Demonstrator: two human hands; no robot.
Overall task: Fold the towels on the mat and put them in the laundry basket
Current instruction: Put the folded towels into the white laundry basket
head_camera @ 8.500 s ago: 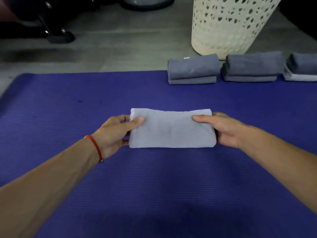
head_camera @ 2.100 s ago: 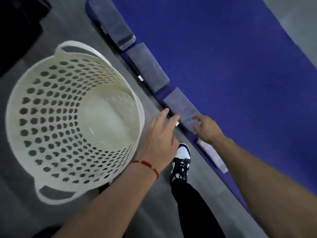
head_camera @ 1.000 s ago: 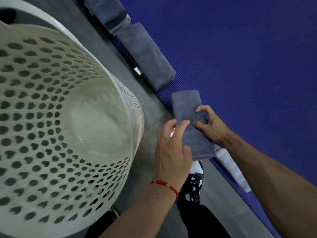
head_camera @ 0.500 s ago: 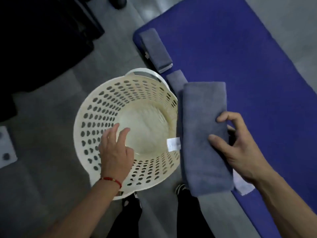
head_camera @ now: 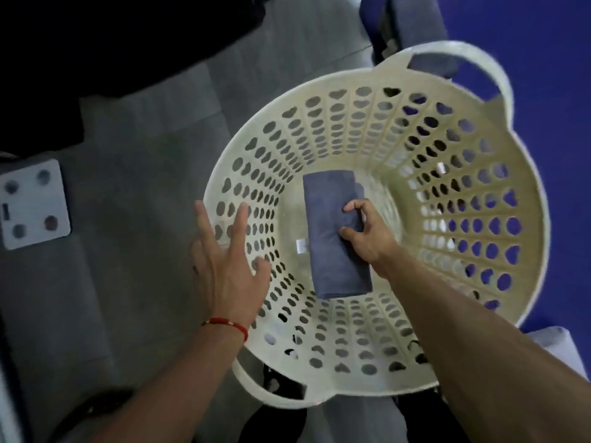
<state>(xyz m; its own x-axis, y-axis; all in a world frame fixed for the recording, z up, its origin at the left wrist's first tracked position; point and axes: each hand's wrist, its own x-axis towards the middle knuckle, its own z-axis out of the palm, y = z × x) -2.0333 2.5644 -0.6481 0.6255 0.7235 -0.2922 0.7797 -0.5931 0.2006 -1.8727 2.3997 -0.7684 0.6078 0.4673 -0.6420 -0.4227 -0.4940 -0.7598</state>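
Grey cloth sits low inside the basket (head_camera: 499, 193): from the head view, the one view there is, a folded towel (head_camera: 332, 241) is held down near the basket floor, and whether it already rests there I cannot tell. The right hand (head_camera: 367, 235) pinches it along one long edge, thumb and fingers curled round the fold. The left hand (head_camera: 230, 266) is spread flat, fingers straight, holding nothing; it hovers at the near rim, and contact with the rim is unclear. Beyond the basket lies the mat (head_camera: 543, 43), with another towel (head_camera: 415, 20) at its top edge and a pale one (head_camera: 556, 343) at the right. The main risk I judge is the fold opening: gripped on one side only, the free layers could fan out if the fingers let go above the floor or drag cloth upward on leaving. A small white tag (head_camera: 300, 245) sticks out and might catch in a hole. The basket looks tilted and blurred, so an unsteadied rim could tip it as the arm lifts out
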